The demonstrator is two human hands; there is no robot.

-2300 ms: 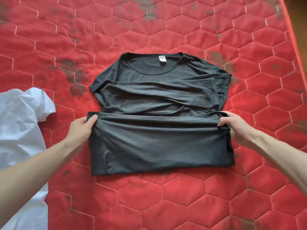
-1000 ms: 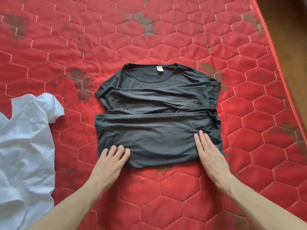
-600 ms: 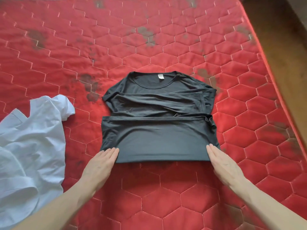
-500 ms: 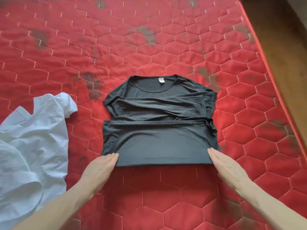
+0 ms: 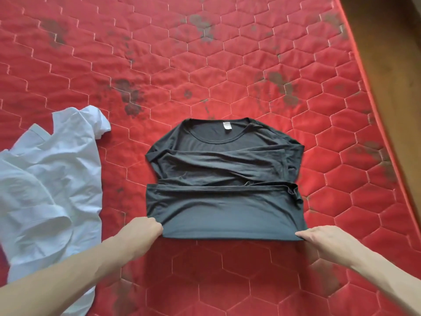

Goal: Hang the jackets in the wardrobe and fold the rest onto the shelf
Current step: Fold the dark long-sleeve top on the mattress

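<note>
With both sets of fingers pinching the near corners of the dark t-shirt (image 5: 224, 185) on the bed (image 5: 227, 53), left hand (image 5: 142, 231) and right hand (image 5: 323, 238) should lift evenly, carrying the fold away from me toward the collar.

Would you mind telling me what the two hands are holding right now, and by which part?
Both hold the dark T-shirt by its near folded edge: the left hand grips the left corner, the right hand pinches the right corner.
</note>
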